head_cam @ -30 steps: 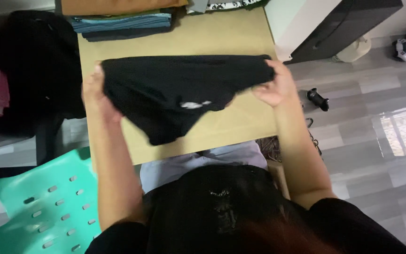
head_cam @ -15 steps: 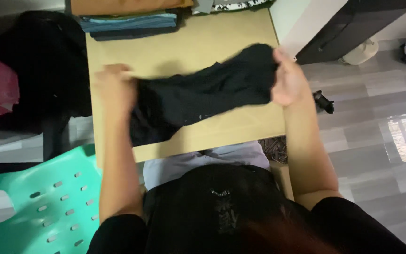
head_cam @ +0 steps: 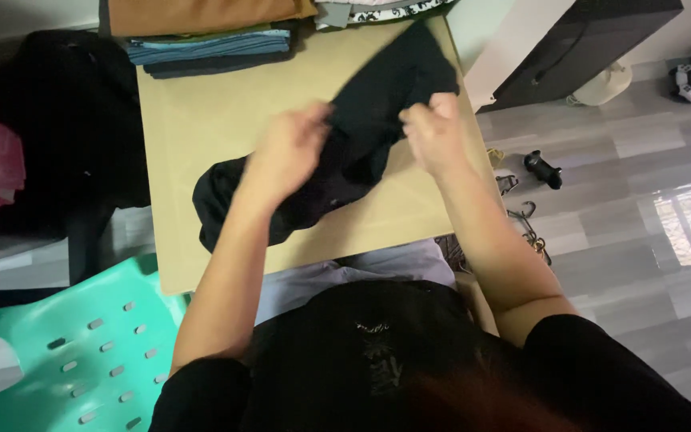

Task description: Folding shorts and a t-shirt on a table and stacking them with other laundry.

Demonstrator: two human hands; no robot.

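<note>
1. Between the fingers of both hands, over a tan table [head_cam: 201, 120], a black garment [head_cam: 361, 120] hung bunched and creased, plain dark cloth with no pattern that showed.
2. The left hand [head_cam: 285, 156] had its fingers curled shut over the middle of the cloth; the right hand [head_cam: 433, 132] had its fingers pinched closed on a fold just beside them, the two hands near each other.
3. No container showed; beyond the fingers, at the table's far edge, lay a stack of folded clothes [head_cam: 209, 36], tan on top and blue and dark below.
4. The garment's long axis ran slantwise: one end rose past the right fingers toward the far right corner, the other trailed below the left fingers and lay on the table toward the near left.
5. A green plastic chair [head_cam: 73, 344] stood near the left elbow.
</note>
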